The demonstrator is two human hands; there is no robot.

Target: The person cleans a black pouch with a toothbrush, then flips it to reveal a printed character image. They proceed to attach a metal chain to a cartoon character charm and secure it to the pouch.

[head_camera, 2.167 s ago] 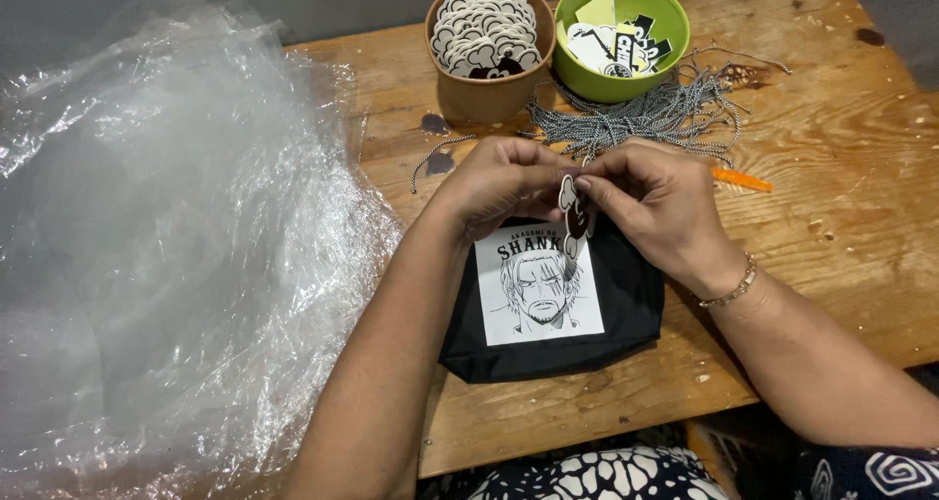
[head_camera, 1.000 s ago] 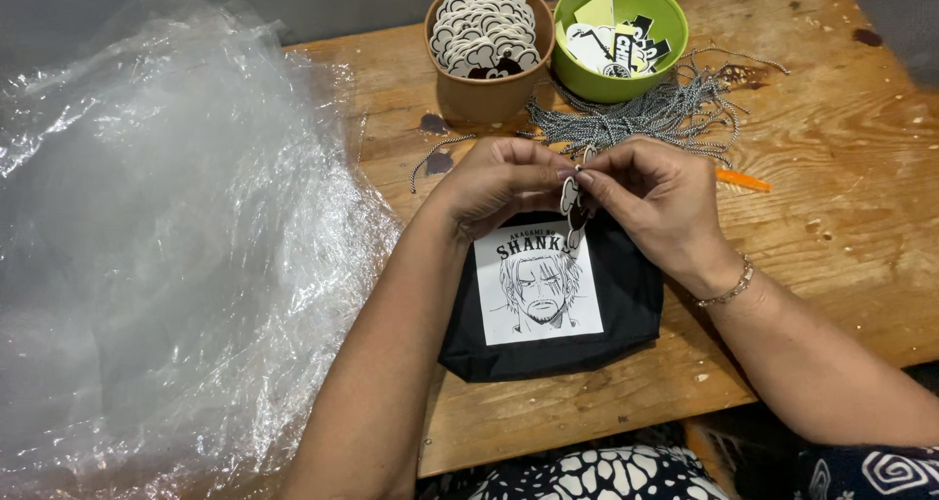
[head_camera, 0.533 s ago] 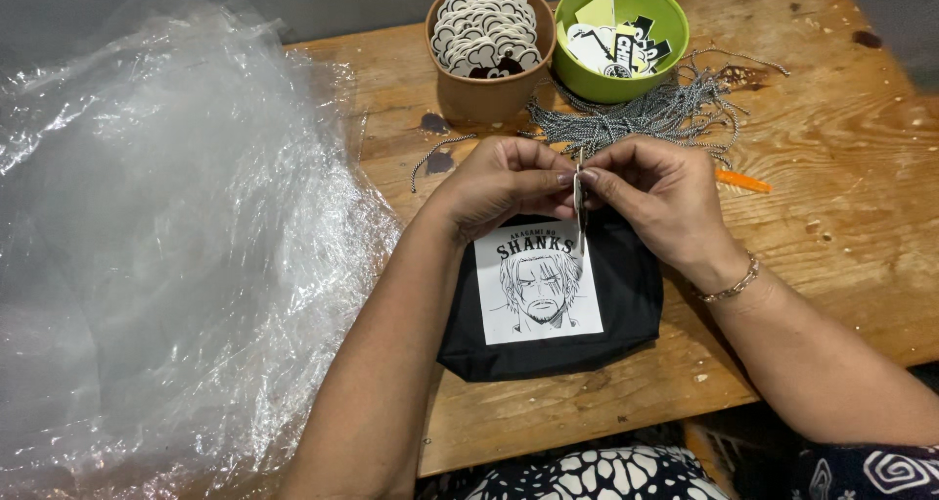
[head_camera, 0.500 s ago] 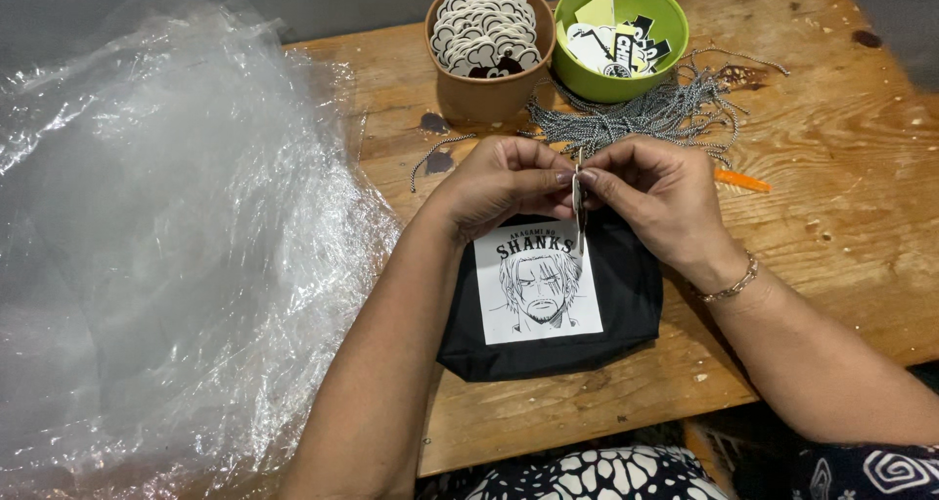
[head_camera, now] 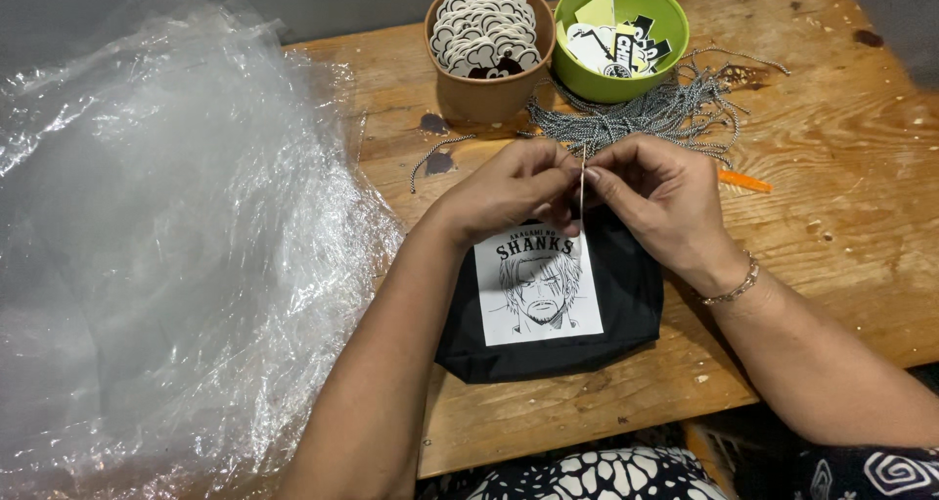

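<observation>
Both hands, left hand point(head_camera: 509, 182) and right hand point(head_camera: 660, 192), have fingers pinched shut on a thin cord point(head_camera: 583, 172) above the black pouch point(head_camera: 626, 295). Cord looks light, limp; pinching near its end seems best.

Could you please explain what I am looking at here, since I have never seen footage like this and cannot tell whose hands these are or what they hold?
The one view comes from a camera worn on a person's head, looking down at their own two bare hands; there is no machine. The left hand and the right hand meet over a wooden table and pinch a thin pale cord between the fingertips. Under them lies a small black pouch bearing a white label with a drawn face. Behind stand a brown cup of white cloud-shaped tags and a green bowl of mixed paper pieces, beside a heap of speckled cords. Crumpled clear plastic sheeting fills the left.
</observation>
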